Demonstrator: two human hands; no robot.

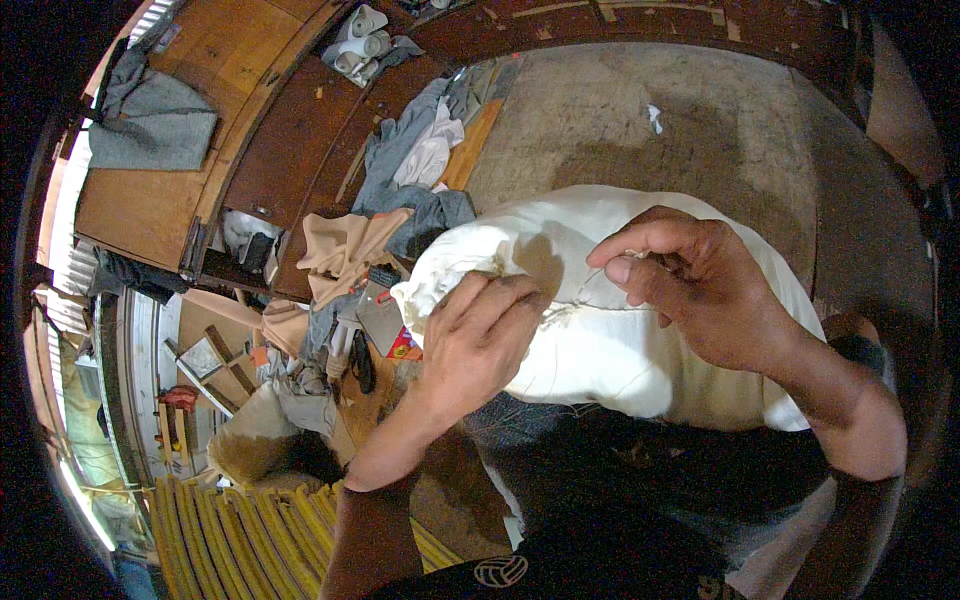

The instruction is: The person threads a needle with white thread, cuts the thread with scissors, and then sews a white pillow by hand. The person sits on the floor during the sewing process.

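A plump white cloth cushion [590, 365] lies across my lap, its fabric bunched at the left end. My left hand [482, 335] is closed over that bunched part, the fingertips pressed together on the cloth. Above the cushion's middle, my right hand [705, 285] pinches a thin thread [612, 306] between thumb and forefinger. Between the two hands the thread runs over the white surface, with a tangled bit beside the left fingers. Whether the right fingers also hold a needle is too small to make out.
Beige cloth [350, 250] and grey-blue fabric [400, 150] are heaped to the left, beside wooden cabinets [285, 130]. Black scissors-like handles [362, 362] lie near my left forearm. Yellow slats [235, 535] are at the lower left. A white scrap [655, 118] lies on the floor ahead.
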